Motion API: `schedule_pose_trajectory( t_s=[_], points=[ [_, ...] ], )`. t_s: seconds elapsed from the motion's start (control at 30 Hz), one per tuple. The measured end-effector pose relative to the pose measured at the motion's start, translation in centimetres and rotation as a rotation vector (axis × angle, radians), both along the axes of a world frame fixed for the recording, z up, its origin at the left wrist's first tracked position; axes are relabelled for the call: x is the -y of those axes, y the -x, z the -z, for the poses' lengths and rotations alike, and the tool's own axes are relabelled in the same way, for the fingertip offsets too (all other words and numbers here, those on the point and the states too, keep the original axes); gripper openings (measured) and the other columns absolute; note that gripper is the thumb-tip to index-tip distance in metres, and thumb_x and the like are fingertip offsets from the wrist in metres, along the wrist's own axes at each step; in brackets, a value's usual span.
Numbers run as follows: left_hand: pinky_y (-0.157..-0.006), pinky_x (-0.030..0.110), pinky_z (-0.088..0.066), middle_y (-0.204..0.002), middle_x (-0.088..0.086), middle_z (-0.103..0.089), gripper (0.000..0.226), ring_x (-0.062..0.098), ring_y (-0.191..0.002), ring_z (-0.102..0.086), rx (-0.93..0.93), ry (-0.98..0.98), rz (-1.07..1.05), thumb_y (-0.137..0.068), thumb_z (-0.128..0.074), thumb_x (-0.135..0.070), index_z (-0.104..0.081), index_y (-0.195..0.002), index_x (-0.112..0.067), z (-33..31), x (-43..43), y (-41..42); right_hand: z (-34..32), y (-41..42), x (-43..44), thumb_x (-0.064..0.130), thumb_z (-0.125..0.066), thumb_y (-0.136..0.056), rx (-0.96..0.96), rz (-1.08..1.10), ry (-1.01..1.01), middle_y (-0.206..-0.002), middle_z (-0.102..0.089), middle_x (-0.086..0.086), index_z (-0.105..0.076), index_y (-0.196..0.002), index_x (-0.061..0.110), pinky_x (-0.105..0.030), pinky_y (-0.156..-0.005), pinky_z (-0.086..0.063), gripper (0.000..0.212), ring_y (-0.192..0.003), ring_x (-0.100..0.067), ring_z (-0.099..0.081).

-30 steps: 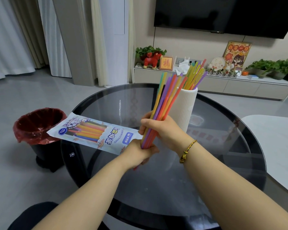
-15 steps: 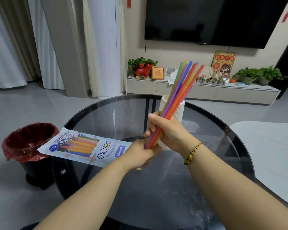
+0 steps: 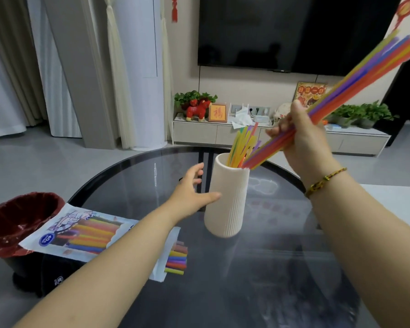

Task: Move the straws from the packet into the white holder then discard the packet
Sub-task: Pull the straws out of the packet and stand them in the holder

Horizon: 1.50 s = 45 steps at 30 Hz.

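a bundle of straws (image 3: 355,91) gripped in the right hand (image 3: 301,136), lower ends dipping into the white holder (image 3: 227,197) at frame centre.
the left hand (image 3: 192,192) is spread wide just left of the holder, holding nothing; contact cannot be told. the packet (image 3: 85,233), lower left, lies on the round dark glass table (image 3: 270,268), straw ends poking from its mouth, the forearm hiding its middle. a red-lined bin (image 3: 17,218) stands at far left; a tv (image 3: 282,31) fills the upper wall. the bundle's tips blur at the upper right.
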<state>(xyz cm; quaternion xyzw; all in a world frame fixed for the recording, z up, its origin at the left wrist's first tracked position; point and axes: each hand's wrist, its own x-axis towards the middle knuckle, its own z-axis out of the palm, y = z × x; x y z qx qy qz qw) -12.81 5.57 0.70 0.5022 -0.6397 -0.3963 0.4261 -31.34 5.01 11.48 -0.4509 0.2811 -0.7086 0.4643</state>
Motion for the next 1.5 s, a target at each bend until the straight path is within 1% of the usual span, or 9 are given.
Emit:
schedule_pose_trajectory(
  t_s=[0.23,0.37,0.5,0.63,0.77,1.07,1.27,1.4,1.5],
  points=[
    [-0.104,0.038,-0.027,-0.149,-0.001,-0.021,0.117,0.017,-0.134,-0.024,0.022,-0.019,0.038,-0.062,-0.079,-0.029,0.009,-0.140,-0.030,-2.0,3.5,3.1,-0.2,-2.4,3.1,0.017,-0.047,-0.092,-0.161,0.087,-0.004,-0.031,-0.050,0.006,-0.046,-0.057,0.015,-0.031,-0.063,-0.049,0.035,-0.038,-0.007,-0.055],
    [-0.092,0.028,-0.027,-0.112,-0.014,-0.040,0.119,0.006,-0.107,-0.035,0.050,0.005,0.079,-0.064,-0.077,-0.025,0.014,-0.140,-0.020,-2.0,4.8,3.9,1.0,-4.2,4.0,0.010,-0.050,-0.088,-0.322,0.111,-0.062,-0.035,-0.054,0.005,-0.050,-0.056,0.014,-0.026,-0.057,-0.051,0.033,-0.040,-0.007,-0.057],
    [-0.085,0.026,-0.038,-0.109,-0.013,-0.046,0.092,0.009,-0.104,-0.046,0.118,0.041,0.048,-0.057,-0.076,-0.033,-0.026,-0.133,-0.023,-1.6,5.0,4.3,2.6,-4.9,4.1,-0.001,-0.051,-0.084,-0.395,0.055,-0.121,-0.040,-0.054,0.003,-0.050,-0.061,0.013,-0.019,-0.048,-0.051,0.028,-0.040,-0.008,-0.055],
    [-0.050,0.008,-0.041,-0.077,-0.015,-0.057,0.035,0.005,-0.076,-0.057,0.095,0.103,0.047,-0.061,-0.071,-0.026,-0.049,-0.083,-0.041,-1.6,5.1,4.4,3.5,-5.0,3.8,-0.003,-0.051,-0.084,-0.496,0.025,-0.166,-0.058,-0.053,-0.005,-0.050,-0.069,0.013,-0.016,-0.048,-0.051,0.022,-0.053,-0.014,-0.055],
    [-0.073,0.021,-0.040,-0.103,-0.009,-0.048,0.077,0.011,-0.095,-0.047,0.085,0.031,0.026,-0.064,-0.075,-0.028,-0.031,-0.127,-0.025,-1.5,4.8,4.2,3.4,-5.1,4.1,0.000,-0.056,-0.081,-0.546,0.039,-0.216,-0.073,-0.059,-0.010,-0.052,-0.082,0.011,-0.016,-0.055,-0.053,0.013,-0.063,-0.015,-0.058],
    [-0.070,0.018,-0.041,-0.096,-0.015,-0.047,0.071,0.005,-0.089,-0.047,0.035,0.032,0.071,-0.067,-0.075,-0.022,-0.034,-0.126,-0.027,-1.0,3.9,3.8,2.9,-4.5,3.7,0.019,-0.061,-0.083,-0.564,0.175,-0.148,-0.079,-0.052,0.010,-0.046,-0.109,0.021,-0.013,-0.060,-0.043,0.030,-0.072,-0.001,-0.051],
    [-0.102,0.039,-0.036,-0.142,0.001,-0.036,0.088,0.019,-0.128,-0.036,0.051,-0.060,0.031,-0.072,-0.071,-0.028,-0.015,-0.140,-0.024,0.1,2.6,1.9,1.9,-3.6,2.6,0.009,-0.053,-0.088,-0.564,0.230,-0.019,-0.097,-0.058,0.007,-0.040,-0.131,0.009,-0.010,-0.070,-0.050,0.045,-0.092,-0.006,-0.054],
    [-0.102,0.028,-0.026,-0.146,0.002,-0.031,0.057,0.017,-0.132,-0.030,0.124,0.004,-0.063,-0.083,-0.058,-0.028,-0.034,-0.134,-0.024,1.2,0.6,-0.1,1.5,-2.8,1.4,0.001,-0.048,-0.088,-0.535,0.289,0.009,-0.124,-0.054,-0.005,-0.039,-0.132,0.005,-0.020,-0.098,-0.041,0.045,-0.109,-0.010,-0.048],
    [-0.096,0.021,-0.022,-0.142,0.001,-0.037,0.031,0.015,-0.130,-0.032,0.202,0.095,-0.135,-0.089,-0.049,-0.020,-0.054,-0.119,-0.021,2.9,-1.4,-2.0,1.9,-2.6,-0.2,0.002,-0.048,-0.087,-0.710,0.477,0.143,-0.120,-0.051,-0.001,-0.047,-0.125,0.007,-0.006,-0.092,-0.028,0.039,-0.113,-0.008,-0.041]
  ],
)
